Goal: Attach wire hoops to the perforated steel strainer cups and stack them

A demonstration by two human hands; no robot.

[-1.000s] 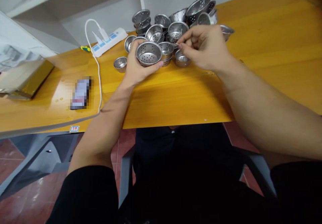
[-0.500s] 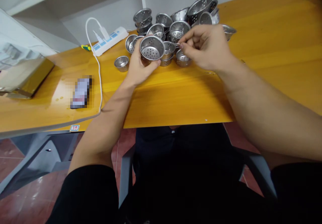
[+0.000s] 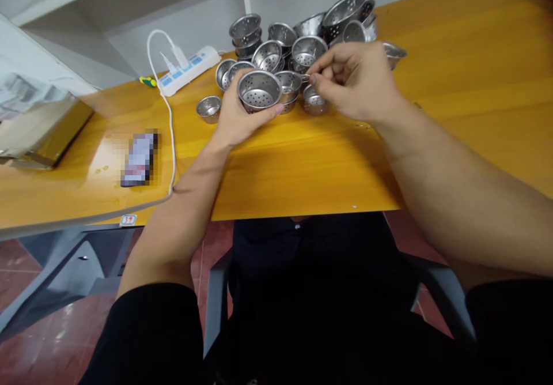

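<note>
My left hand (image 3: 235,119) is wrapped round a perforated metal cup (image 3: 260,92), its thumb along the near side and the cup's mouth facing me. Just to the right, my right hand (image 3: 352,79) pinches a small thin metal piece (image 3: 305,78) between thumb and forefinger; its exact kind is too small to make out. Beneath and behind that pinch are a stacked perforated cup (image 3: 290,85) and another cup (image 3: 315,101) on the table. A smaller cup (image 3: 209,110) stands by itself left of my left hand.
More perforated cups (image 3: 245,30) are stacked at the back, with larger perforated bowls (image 3: 345,13) behind my right hand. A power strip (image 3: 190,71) with a white cable (image 3: 171,143) lies to the left, near a blurred phone (image 3: 139,160) and a cardboard box (image 3: 47,125).
My left hand has lowered the cup slightly, tipped it and moved it a little left; its thumb now reaches further right. My right hand keeps its pinch in nearly the same place.
</note>
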